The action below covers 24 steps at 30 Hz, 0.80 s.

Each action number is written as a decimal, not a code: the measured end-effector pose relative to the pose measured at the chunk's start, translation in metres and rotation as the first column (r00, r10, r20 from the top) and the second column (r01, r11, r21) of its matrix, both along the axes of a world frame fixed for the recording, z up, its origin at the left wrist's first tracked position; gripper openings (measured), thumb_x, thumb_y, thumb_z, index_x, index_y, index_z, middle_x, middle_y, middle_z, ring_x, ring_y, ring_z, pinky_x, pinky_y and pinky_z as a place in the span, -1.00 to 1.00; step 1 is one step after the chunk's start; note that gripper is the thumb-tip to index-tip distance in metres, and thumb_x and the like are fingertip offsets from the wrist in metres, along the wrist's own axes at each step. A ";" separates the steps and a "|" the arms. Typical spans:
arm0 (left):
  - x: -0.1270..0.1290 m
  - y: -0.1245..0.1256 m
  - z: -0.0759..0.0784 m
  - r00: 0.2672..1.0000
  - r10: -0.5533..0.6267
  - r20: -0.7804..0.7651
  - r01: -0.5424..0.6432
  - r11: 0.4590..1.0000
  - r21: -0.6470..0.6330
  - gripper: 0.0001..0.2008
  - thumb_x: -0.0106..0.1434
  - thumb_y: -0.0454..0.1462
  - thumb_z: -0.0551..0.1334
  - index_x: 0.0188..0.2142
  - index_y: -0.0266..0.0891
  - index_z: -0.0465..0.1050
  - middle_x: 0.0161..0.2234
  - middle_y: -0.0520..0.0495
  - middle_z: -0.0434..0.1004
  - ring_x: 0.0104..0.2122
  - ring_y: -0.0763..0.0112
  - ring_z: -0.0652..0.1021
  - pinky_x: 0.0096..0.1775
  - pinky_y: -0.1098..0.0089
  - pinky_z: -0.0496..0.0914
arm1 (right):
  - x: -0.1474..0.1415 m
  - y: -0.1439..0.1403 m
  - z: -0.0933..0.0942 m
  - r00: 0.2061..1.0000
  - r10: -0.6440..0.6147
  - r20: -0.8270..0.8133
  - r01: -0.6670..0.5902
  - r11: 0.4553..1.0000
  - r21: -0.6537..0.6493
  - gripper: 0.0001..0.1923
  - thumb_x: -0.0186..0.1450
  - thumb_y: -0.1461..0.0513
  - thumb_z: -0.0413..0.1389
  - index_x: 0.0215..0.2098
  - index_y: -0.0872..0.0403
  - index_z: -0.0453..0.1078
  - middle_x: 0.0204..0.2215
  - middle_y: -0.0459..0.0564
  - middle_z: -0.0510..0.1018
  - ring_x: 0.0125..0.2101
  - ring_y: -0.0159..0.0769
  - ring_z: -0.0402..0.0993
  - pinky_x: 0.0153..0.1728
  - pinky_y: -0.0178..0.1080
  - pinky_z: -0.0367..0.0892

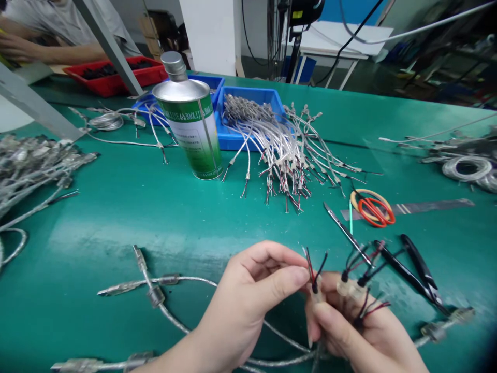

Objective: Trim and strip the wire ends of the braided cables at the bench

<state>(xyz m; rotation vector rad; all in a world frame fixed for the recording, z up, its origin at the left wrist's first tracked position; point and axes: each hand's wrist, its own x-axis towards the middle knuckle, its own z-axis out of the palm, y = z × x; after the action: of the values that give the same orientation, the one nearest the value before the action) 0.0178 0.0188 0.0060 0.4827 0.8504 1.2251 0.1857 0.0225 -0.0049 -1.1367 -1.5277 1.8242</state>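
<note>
Several clear-jacketed cables are bunched in my right hand (365, 331), closed around them, their stripped ends pointing up. One cable end (317, 294) stands between its thumb and fingers, with thin red, black and pale wires fanning out. My left hand (248, 295) is closed in a pinch at those wires, thumb against forefinger. Other cable ends (345, 286) with a translucent collar and dark wires poke out between the right fingers. Below, the cables run across the green table, ending at the left in metal plugs (120, 288) with thick grey lumps (156, 295) along them.
A green-and-white metal can (194, 129) stands upright near a blue bin (236, 137) heaped with cables (279, 150). Cutting pliers (417, 274), tweezers (345, 230) and orange-handled scissors (376, 211) lie at right. More cables (34, 166) pile up left. A person sits behind a red bin (104, 85).
</note>
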 end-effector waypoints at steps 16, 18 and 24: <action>0.002 -0.003 -0.004 0.995 -0.059 -0.082 0.063 0.997 0.043 -0.90 0.15 -0.28 0.34 -0.29 -0.17 0.52 -0.46 0.08 0.48 -0.45 0.61 0.46 -0.35 0.56 0.36 | 0.002 0.005 0.002 0.987 0.161 0.028 -0.157 0.982 -0.103 -0.46 0.34 -0.11 -0.04 -0.60 0.09 0.26 -0.66 -0.14 0.19 -0.61 -0.43 0.05 -0.56 -0.33 0.01; 0.002 -0.003 -0.004 0.996 -0.068 -0.060 0.070 0.997 0.027 -0.92 0.15 -0.28 0.34 -0.33 -0.21 0.50 -0.51 0.09 0.46 -0.50 0.62 0.43 -0.40 0.58 0.34 | 0.003 0.006 0.002 0.984 0.180 -0.004 -0.179 0.978 -0.104 -0.47 0.34 -0.10 -0.03 -0.60 0.09 0.22 -0.65 -0.13 0.21 -0.58 -0.42 0.09 -0.52 -0.32 0.04; 0.003 0.001 -0.004 0.998 -0.027 -0.053 0.027 1.000 0.007 -0.92 0.14 -0.31 0.34 -0.44 -0.23 0.46 -0.48 0.08 0.51 -0.45 0.57 0.48 -0.32 0.54 0.36 | -0.001 0.005 -0.002 0.967 0.136 -0.216 -0.185 0.957 -0.225 -0.61 0.35 -0.02 0.02 -0.45 0.10 0.28 -0.70 -0.22 0.16 -0.71 -0.54 -0.07 -0.69 -0.40 -0.13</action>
<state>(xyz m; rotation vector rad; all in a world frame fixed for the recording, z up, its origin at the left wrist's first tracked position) 0.0203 0.0200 0.0021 0.5333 0.8819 1.1955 0.1846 0.0275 -0.0072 -0.9213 -1.3424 2.2125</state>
